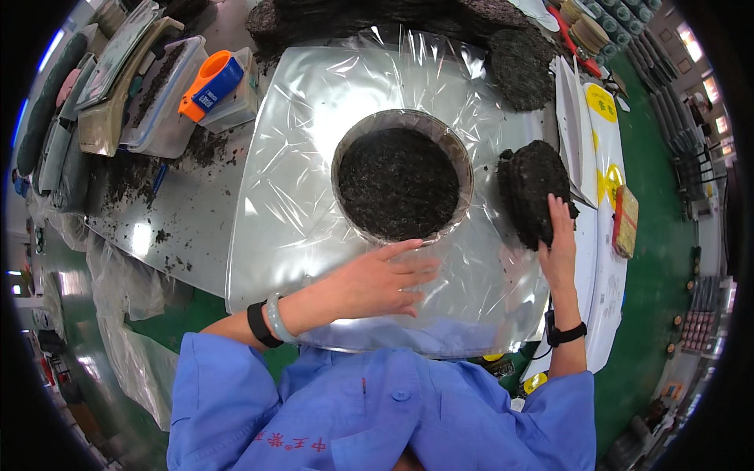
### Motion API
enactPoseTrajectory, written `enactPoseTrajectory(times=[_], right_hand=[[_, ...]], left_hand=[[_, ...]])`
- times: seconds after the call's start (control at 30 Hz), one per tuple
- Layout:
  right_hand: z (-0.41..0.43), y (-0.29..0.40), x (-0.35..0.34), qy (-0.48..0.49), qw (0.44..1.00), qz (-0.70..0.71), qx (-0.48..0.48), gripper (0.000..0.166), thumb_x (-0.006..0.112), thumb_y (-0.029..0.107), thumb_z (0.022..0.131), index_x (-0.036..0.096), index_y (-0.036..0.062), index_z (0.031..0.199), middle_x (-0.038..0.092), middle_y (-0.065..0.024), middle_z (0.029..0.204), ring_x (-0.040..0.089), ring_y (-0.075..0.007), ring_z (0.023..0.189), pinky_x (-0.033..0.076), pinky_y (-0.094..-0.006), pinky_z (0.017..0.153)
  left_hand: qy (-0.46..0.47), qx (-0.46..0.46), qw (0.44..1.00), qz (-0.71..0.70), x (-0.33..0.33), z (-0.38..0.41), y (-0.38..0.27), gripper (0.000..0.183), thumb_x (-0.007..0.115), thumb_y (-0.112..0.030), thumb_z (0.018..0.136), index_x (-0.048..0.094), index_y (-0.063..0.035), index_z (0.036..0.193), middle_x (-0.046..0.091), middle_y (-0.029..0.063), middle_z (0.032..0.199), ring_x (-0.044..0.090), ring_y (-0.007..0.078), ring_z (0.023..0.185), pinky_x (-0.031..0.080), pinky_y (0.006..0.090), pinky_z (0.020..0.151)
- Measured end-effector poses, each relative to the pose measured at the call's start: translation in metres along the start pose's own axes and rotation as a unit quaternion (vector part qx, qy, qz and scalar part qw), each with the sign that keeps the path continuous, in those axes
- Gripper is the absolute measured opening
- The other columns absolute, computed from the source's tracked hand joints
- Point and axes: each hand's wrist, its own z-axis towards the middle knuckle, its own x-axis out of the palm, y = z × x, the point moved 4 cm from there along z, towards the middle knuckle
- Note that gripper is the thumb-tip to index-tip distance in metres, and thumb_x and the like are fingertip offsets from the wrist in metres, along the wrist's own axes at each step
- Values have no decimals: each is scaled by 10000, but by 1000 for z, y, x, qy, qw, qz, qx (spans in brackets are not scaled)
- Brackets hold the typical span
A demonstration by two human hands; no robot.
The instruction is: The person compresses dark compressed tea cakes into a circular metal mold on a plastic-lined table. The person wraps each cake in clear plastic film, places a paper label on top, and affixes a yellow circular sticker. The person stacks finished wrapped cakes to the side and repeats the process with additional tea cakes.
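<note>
A round mould ring (463,194) stands on clear plastic film over a stack of sheets (283,235). Inside the ring lies a dark, rough-textured round mass (397,182), perhaps dried seaweed. My left hand (383,277) is spread just below the ring's near rim, its index finger at the rim and nothing held. At the right, my right hand (559,247) rests against the near right side of a stack of dark round sheets (533,188), fingers on its edge; whether it grips the stack cannot be told.
Larger dark stacks (377,20) lie at the back, with another round pile (521,70) at the back right. Left are a plastic tub (171,100), an orange and blue tape dispenser (212,85), a blue pen-like object (159,178) and dark crumbs. White printed bags (601,235) lie right.
</note>
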Motion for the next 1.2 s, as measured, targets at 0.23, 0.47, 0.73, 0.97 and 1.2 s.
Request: enactPoseTrajectory(times=[0.23,0.47,0.73,0.97,1.2], right_hand=[[31,107,-46,-130,970,-93,-184,696,622,-95,787,552,127,1442,450,-163,1540,371,-396,1456,248,-601,1193],[43,221,28,-8,947,-31,-320,586,603,80,836,570,165,1415,459,-211,1488,405,-412,1414,243,-641,1181],[94,176,-8,35,952,254,-168,898,863,329,715,457,98,1482,364,-210,1542,375,-404,1393,252,-538,1175],[90,189,35,-11,975,206,-77,960,893,411,700,440,27,1453,303,-242,1480,302,-425,1353,289,-534,1136],[117,145,28,-98,921,374,38,300,683,138,949,653,16,1222,650,-120,1122,632,-256,982,502,-329,896]], left_hand=[[-356,-287,867,-199,-90,-43,62,244,541,-129,1031,687,20,1158,744,124,1133,683,241,1126,490,396,1051],[-425,-346,800,-243,-78,-15,132,365,612,-242,999,643,-96,1332,581,175,1380,551,262,1286,481,366,1018],[-381,-378,835,-122,-60,-7,126,477,712,-159,882,616,-73,1341,494,149,1446,520,285,1306,420,375,1088],[-417,-355,822,-156,-55,-11,129,469,675,-103,853,585,-55,1311,474,129,1436,519,281,1278,425,380,1081],[-370,-384,843,-63,-57,-2,119,523,715,-138,792,569,-56,1287,492,138,1389,523,314,1261,441,387,1054]])
